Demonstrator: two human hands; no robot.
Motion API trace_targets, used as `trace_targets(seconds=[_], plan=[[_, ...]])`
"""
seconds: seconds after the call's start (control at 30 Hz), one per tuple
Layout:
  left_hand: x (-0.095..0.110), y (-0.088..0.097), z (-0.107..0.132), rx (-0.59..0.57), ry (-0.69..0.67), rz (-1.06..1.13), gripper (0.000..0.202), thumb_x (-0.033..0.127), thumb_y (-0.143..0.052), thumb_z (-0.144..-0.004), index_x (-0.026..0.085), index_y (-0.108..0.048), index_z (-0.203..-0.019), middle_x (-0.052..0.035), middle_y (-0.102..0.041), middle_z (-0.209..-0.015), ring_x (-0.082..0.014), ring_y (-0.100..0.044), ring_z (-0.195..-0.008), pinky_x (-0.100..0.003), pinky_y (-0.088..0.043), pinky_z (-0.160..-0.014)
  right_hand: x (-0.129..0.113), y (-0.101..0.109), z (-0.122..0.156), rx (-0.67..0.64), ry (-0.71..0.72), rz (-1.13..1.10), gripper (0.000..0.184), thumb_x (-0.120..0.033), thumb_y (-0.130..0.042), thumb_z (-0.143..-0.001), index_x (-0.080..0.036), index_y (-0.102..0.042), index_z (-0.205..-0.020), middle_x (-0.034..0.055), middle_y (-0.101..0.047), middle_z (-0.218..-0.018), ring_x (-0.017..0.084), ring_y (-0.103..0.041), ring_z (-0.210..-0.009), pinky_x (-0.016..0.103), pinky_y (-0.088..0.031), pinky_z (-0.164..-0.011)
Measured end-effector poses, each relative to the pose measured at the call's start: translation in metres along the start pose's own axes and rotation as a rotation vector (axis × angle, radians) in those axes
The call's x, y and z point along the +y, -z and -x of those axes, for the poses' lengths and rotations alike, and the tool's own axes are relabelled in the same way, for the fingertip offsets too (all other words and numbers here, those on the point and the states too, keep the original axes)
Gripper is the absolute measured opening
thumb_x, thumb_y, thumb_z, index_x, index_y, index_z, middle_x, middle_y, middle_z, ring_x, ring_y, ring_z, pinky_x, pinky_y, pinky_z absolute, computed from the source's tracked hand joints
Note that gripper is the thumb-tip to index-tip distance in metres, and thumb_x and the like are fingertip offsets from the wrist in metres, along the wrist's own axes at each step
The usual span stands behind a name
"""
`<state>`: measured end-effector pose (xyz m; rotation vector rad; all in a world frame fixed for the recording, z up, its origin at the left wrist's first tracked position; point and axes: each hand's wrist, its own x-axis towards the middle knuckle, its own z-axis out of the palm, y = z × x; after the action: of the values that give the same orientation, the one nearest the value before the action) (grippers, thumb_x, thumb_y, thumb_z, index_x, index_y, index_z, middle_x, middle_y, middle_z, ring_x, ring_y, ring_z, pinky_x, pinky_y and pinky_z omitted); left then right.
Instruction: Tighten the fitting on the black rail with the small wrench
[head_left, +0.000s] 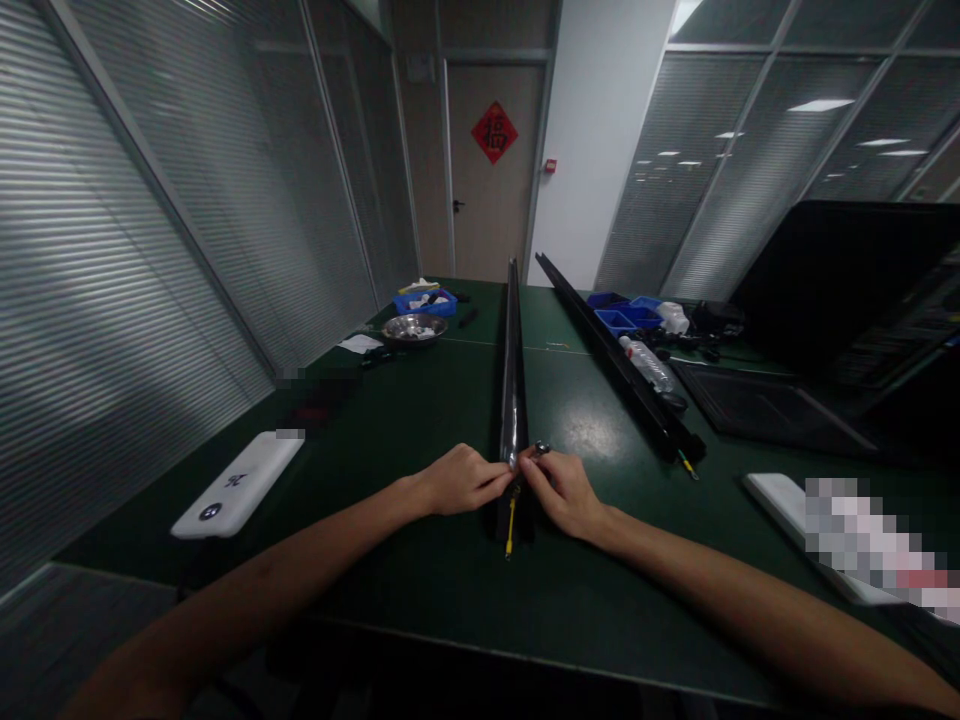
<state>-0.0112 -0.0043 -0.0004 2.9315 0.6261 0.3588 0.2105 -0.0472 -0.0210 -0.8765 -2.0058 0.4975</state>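
Note:
A long, glossy black rail (513, 370) runs away from me down the middle of the green table. Out of its near end comes a short yellow wire (511, 525) with a small metal tip. From the left, my left hand (466, 480) is closed, its thumb and forefinger pinching at the rail near that end. My right hand (564, 492) is closed too, fingers curled against the rail's right side. By its forefinger shows a small shiny metal piece (541, 449); I cannot make out what it is. The fingertips of both hands nearly meet over the rail.
To the right lies a second black rail (615, 360), also with a yellow wire, beside a plastic bottle (646, 364). Blue bins (616, 320), a metal bowl (415, 330) and a blue tray (426, 303) stand farther back. A white device (238, 485) lies left on the table (420, 590).

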Motion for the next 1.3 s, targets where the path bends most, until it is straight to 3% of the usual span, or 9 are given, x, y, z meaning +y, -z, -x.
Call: trace_targets(seconds=[0.47, 0.77, 1.0, 1.3], plan=[[0.0040, 0.0049, -0.0009, -0.030, 0.028, 0.059, 0.032, 0.024, -0.040, -0.105, 0.016, -0.066, -0.088, 0.0006, -0.064, -0.066, -0.0109, -0.057, -0.052, -0.021, -0.039, -0.056, 0.0009, -0.0031, 0.0016, 0.026, 0.048, 0.054, 0.023, -0.026, -0.051, -0.103, -0.017, -0.066, -0.089, 0.0028, -0.066, -0.070, 0.014, -0.058, -0.054, 0.025, -0.043, -0.053], [0.0017, 0.0026, -0.0006, -0.007, 0.010, 0.034, 0.032, 0.025, -0.040, -0.105, 0.016, -0.066, -0.089, 0.0006, -0.063, -0.066, -0.0111, -0.057, -0.052, -0.022, -0.038, -0.055, 0.0017, -0.0022, 0.0015, 0.060, 0.062, 0.025, 0.024, -0.025, -0.048, -0.104, -0.018, -0.065, -0.089, 0.0060, -0.071, -0.081, 0.016, -0.066, -0.065, 0.027, -0.050, -0.062], [0.0026, 0.0023, -0.0010, -0.005, 0.024, 0.043, 0.033, 0.025, -0.041, -0.105, 0.015, -0.066, -0.087, 0.0003, -0.063, -0.064, -0.0110, -0.057, -0.051, -0.021, -0.039, -0.055, 0.0007, -0.0025, 0.0011, 0.063, 0.077, 0.063, 0.025, -0.026, -0.049, -0.103, -0.018, -0.065, -0.086, 0.0033, -0.066, -0.072, 0.015, -0.061, -0.057, 0.026, -0.046, -0.055], [0.0020, 0.0028, -0.0009, -0.013, 0.011, -0.001, 0.032, 0.025, -0.039, -0.105, 0.016, -0.065, -0.088, 0.0001, -0.063, -0.065, -0.0114, -0.056, -0.052, -0.023, -0.036, -0.055, -0.0020, -0.0005, -0.0004, 0.040, 0.060, 0.035, 0.028, -0.029, -0.047, -0.105, -0.017, -0.067, -0.090, 0.0042, -0.067, -0.075, 0.016, -0.062, -0.062, 0.027, -0.047, -0.060]])
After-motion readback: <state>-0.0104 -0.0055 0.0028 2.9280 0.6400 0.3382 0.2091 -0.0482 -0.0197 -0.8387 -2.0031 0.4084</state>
